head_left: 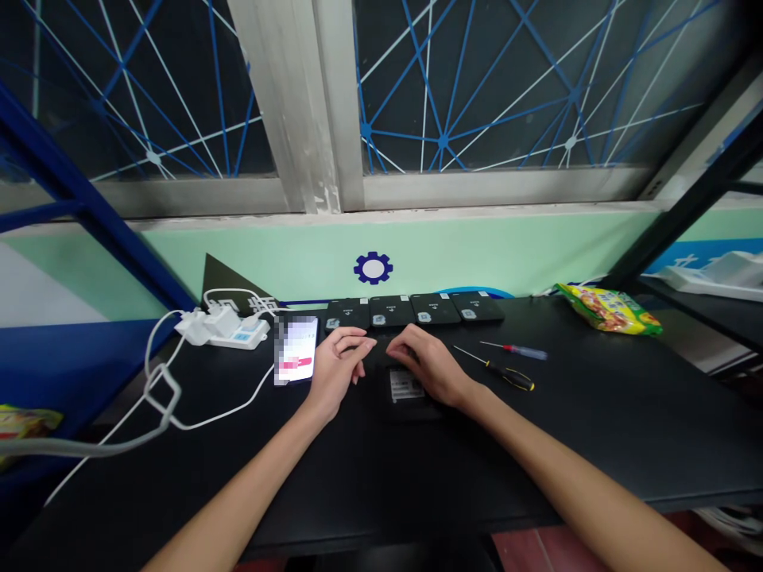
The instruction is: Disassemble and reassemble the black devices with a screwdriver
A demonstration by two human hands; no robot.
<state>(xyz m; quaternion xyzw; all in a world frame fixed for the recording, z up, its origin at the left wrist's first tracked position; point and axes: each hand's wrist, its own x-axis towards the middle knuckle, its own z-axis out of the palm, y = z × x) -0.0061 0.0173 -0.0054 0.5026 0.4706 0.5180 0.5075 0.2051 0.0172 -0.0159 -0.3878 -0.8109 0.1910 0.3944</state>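
My left hand (pixel 338 367) hovers just right of a lit phone (pixel 301 349), fingers bent with thumb and forefinger close together. Across a small gap, my right hand (pixel 430 364) is curled, its fingertips drawn together. Whatever either hand pinches, if anything, is too small to make out. Beneath my right hand lies a flat black case (pixel 411 411) with a white printed label (pixel 406 384), partly covered by the hand. To its right lie a black-and-yellow screwdriver (pixel 509 376) and a thinner screwdriver with a clear bluish handle (pixel 528 352).
Several flat black cases (pixel 391 312) stand in a row along the wall at the back of the black table (pixel 334 485). A white power strip (pixel 238 334) with plugs and looping cables (pixel 223 423) occupies the left. A yellow-green snack bag (pixel 611 310) lies back right.
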